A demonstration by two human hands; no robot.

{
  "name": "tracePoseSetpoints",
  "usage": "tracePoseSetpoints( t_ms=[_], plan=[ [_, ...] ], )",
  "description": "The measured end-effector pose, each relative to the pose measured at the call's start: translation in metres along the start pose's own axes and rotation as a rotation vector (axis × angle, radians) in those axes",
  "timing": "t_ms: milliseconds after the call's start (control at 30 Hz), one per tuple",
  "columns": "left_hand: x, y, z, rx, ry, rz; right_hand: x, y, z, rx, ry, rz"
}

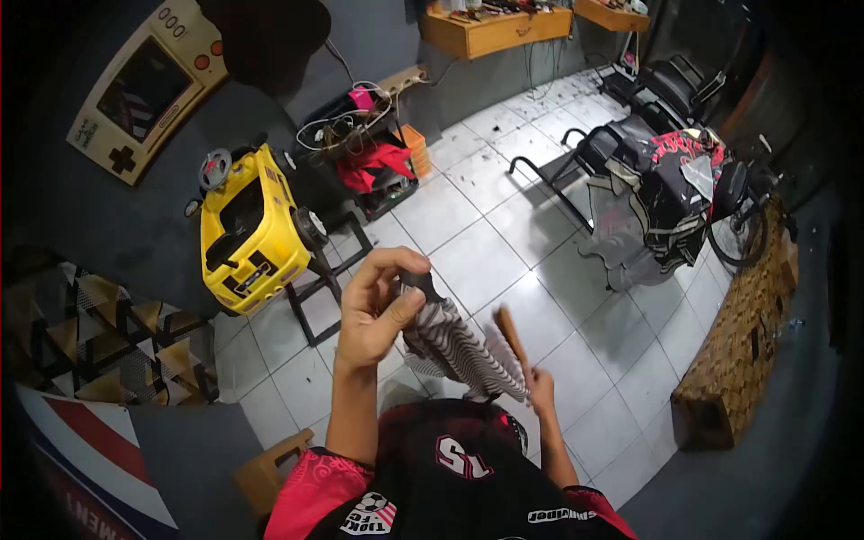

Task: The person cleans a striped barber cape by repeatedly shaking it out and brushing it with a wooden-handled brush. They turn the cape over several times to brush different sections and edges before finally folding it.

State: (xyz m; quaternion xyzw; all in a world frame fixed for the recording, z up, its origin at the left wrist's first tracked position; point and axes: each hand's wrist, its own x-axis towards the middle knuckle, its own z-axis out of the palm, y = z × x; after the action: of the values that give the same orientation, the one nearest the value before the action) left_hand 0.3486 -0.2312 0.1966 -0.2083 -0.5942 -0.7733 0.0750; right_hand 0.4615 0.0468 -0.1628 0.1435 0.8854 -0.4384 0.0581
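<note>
My left hand (382, 306) is raised in front of my chest, thumb and fingers pinching the dark upper edge of a striped cloth (463, 351). The cloth has wavy dark and pale lines and hangs in folds down to the right. Lower on the right, my right hand (541, 392) is closed around a wooden brush (509, 337) with pale bristles. The bristle side faces the cloth and overlaps its right edge in this view.
A yellow toy car seat (256, 229) stands on a black metal frame at left. Dark and patterned cloths (666, 180) drape a black chair at right. Beyond are a trolley with a red cloth (376, 166), an orange basket (416, 149), wooden wall shelves (499, 32) and a woven bench (733, 351).
</note>
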Motion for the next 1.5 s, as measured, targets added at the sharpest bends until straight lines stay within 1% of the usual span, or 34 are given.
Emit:
tracePoseSetpoints(
  t_ms=[67,100,133,167,233,267,300,367,400,500,533,567,633,667,700,733,767,800,867,967,1000,1100,1133,1200,1267,1300,1333,1367,1400,1433,1467,1500],
  plan=[
    [0.002,-0.003,0.001,0.037,-0.071,0.005,0.01,-0.078,-0.038,0.588,-0.041,0.209],
    [0.001,-0.001,0.001,-0.021,-0.098,-0.078,0.01,-0.118,-0.061,0.821,-0.091,0.213],
    [0.004,-0.003,0.002,-0.018,-0.172,-0.02,0.008,-0.147,-0.079,0.994,-0.144,0.165],
    [0.007,-0.006,0.004,-0.018,-0.251,0.037,0.01,-0.158,-0.086,1.172,-0.222,0.079],
    [0.01,-0.002,0.014,0.09,-0.308,-0.045,0.003,-0.173,-0.09,1.239,-0.303,0.001],
    [0.012,-0.001,0.019,0.141,-0.337,-0.079,0.001,-0.17,-0.083,1.197,-0.385,-0.116],
    [0.014,-0.001,0.021,0.132,-0.378,-0.061,0.002,-0.165,-0.075,1.161,-0.507,-0.126],
    [0.019,0.0,0.02,0.122,-0.454,-0.02,0.001,-0.159,-0.06,0.818,-0.667,-0.087],
    [0.017,-0.003,0.024,0.061,-0.324,0.023,0.006,-0.134,-0.04,0.797,-0.755,-0.032],
    [0.012,0.001,0.008,0.004,-0.161,0.088,-0.003,-0.043,0.017,0.081,-0.287,-0.1],
    [0.011,0.002,0.004,0.004,-0.142,0.122,-0.008,-0.005,0.034,-0.087,-0.318,0.081],
    [0.01,0.004,0.001,0.059,-0.193,0.109,-0.013,0.022,0.043,-0.255,-0.349,0.261],
    [0.005,0.011,-0.003,0.169,-0.296,0.079,-0.028,0.032,0.036,-0.336,-0.292,0.305],
    [-0.004,0.009,-0.007,0.14,-0.276,0.059,-0.032,0.037,0.038,-0.374,-0.252,0.336],
    [-0.012,0.006,-0.011,-0.005,-0.29,0.017,-0.032,0.04,0.039,-0.413,-0.209,0.371],
    [-0.015,0.006,-0.012,-0.123,-0.38,-0.012,-0.029,0.034,0.037,-0.455,-0.166,0.406],
    [-0.017,0.006,-0.011,-0.242,-0.464,-0.039,-0.025,0.029,0.031,-0.317,-0.173,0.452],
    [-0.016,0.005,-0.011,-0.289,-0.604,-0.053,-0.018,0.008,0.019,-0.179,-0.178,0.493],
    [-0.016,0.006,-0.007,-0.384,-0.871,-0.08,-0.005,-0.017,0.012,-0.054,-0.033,0.344],
    [-0.012,0.003,0.005,-0.471,-1.231,-0.304,0.009,-0.109,-0.022,0.245,-0.133,0.156],
    [-0.017,-0.001,0.008,-0.474,-1.28,-0.307,0.013,-0.132,-0.026,0.373,-0.176,0.109],
    [-0.027,-0.003,0.013,-0.405,-1.228,-0.379,0.014,-0.183,-0.031,0.384,-0.449,-0.101],
    [-0.03,-0.003,0.008,-0.33,-1.241,-0.373,0.013,-0.191,-0.034,0.355,-0.615,-0.155],
    [-0.03,0.011,0.001,-0.023,-1.1,-0.347,0.012,-0.202,-0.036,0.29,-0.944,-0.265],
    [-0.028,0.017,-0.012,0.276,-0.932,-0.301,0.002,-0.194,-0.033,0.32,-1.056,-0.236],
    [-0.023,0.023,-0.014,0.498,-0.794,-0.28,-0.001,-0.191,-0.033,0.333,-1.114,-0.219],
    [-0.024,0.025,-0.021,0.6,-0.69,-0.414,-0.002,-0.194,-0.038,0.287,-1.143,-0.201],
    [-0.026,0.026,-0.027,0.699,-0.582,-0.545,-0.002,-0.192,-0.038,0.343,-1.09,-0.205],
    [-0.025,0.024,-0.033,0.747,-0.549,-0.53,-0.003,-0.187,-0.037,0.4,-1.033,-0.209],
    [-0.027,0.022,-0.039,0.751,-0.567,-0.556,-0.004,-0.182,-0.037,0.456,-0.972,-0.21],
    [-0.028,0.019,-0.046,0.754,-0.586,-0.581,-0.004,-0.176,-0.038,0.399,-0.96,-0.152],
    [-0.029,0.017,-0.051,0.756,-0.606,-0.607,-0.004,-0.17,-0.038,0.505,-0.959,-0.142]
  ],
)
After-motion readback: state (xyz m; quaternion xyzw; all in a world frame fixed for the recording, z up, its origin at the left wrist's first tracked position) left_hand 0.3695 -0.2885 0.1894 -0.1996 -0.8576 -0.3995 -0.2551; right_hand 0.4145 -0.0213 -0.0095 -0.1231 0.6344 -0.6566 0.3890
